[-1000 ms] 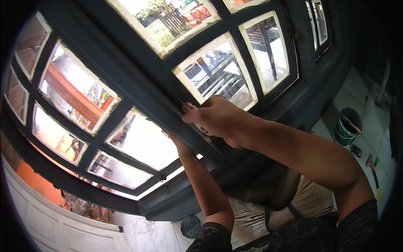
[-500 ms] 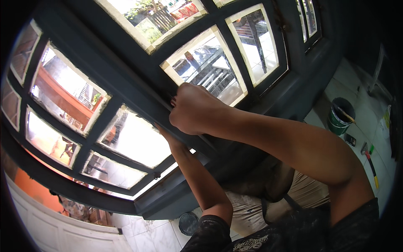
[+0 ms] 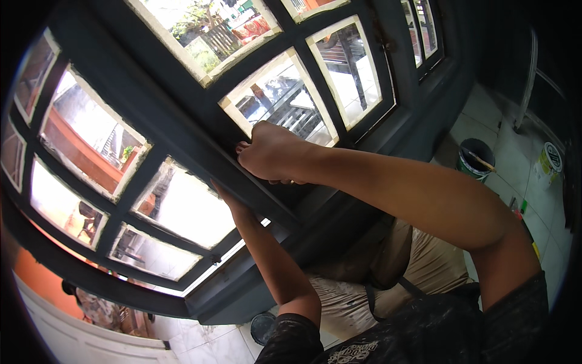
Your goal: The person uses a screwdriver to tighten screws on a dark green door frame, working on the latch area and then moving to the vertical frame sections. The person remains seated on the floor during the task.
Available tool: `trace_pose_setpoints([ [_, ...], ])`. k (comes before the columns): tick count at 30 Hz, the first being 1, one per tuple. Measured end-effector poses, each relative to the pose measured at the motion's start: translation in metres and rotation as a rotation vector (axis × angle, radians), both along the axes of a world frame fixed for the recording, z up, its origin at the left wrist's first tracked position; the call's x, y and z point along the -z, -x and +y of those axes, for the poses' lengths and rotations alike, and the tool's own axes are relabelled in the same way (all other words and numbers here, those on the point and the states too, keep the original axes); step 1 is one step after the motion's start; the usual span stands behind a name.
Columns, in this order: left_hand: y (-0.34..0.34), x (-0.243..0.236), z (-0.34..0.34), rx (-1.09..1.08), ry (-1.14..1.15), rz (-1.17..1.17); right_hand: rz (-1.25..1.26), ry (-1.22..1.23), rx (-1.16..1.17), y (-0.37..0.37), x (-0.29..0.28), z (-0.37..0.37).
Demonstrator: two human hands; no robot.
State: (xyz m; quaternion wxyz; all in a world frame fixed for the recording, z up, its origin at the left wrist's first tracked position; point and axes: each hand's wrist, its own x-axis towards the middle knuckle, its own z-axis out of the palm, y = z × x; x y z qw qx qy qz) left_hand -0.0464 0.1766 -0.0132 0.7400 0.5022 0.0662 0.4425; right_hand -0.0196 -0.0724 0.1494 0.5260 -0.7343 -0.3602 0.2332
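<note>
A dark grey wooden window post (image 3: 182, 124) runs slantwise between two window sashes with small glass panes. My right hand (image 3: 270, 153) is closed in a fist against the post's right side, beside a taped pane (image 3: 285, 100). Its curled fingers face the wood, and what they hold, if anything, is hidden. My left hand (image 3: 223, 193) reaches up to the post's lower left side, next to a bright pane (image 3: 185, 209). Most of its fingers are behind the post or too dim to make out. Pale tape or bare strips edge the panes.
At the right, a dark bucket (image 3: 476, 159) with a brush across it stands on white floor tiles (image 3: 485, 121). Farther right is a white and green tub (image 3: 549, 159). Tools lie partly behind my right arm. A round dark container (image 3: 263, 329) sits below my left elbow.
The view has shifted, so the windows sit a little farther left. My right hand has slid slightly up along the post, still in a fist. The left hand keeps its place.
</note>
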Motion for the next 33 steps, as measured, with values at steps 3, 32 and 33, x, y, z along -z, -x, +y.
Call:
trace_pose_setpoints([
  [3, 0.002, -0.012, -0.022, 0.066, 0.064, 0.018, 0.282, -0.096, 0.005, -0.006, 0.014, 0.009],
  [32, -0.002, -0.005, -0.010, -0.151, -0.308, 0.023, 0.117, -0.069, -0.026, -0.015, 0.018, -0.001],
  [33, -0.002, -0.006, -0.013, -0.159, -0.308, 0.025, 0.106, -0.070, -0.020, -0.014, 0.018, 0.000],
])
